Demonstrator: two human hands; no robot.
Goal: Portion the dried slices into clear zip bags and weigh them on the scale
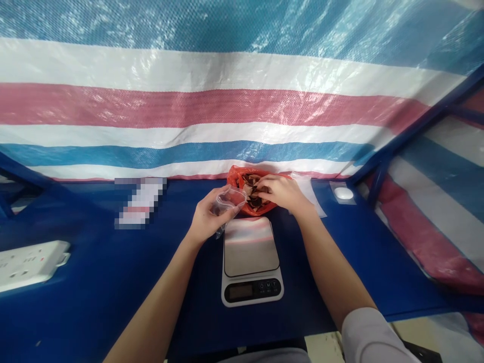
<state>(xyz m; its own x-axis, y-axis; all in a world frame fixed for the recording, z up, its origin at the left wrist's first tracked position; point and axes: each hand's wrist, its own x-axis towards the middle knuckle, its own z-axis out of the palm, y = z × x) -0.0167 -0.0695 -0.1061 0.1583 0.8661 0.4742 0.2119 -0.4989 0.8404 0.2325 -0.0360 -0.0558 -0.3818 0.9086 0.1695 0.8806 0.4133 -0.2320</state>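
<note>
1. Two hands shown: left hand clenched on a clear bag, raised just beside the right hand
2. Right fingers among dark pieces in an orange bag; any pinch on a piece cannot be told
3. Orange bag at the far table edge, just behind a steel-topped scale
4. Progress: pieces remain heaped in the orange bag; clear bag's contents cannot be made out
5. Surroundings: blue table, power strip, striped tarp
</note>
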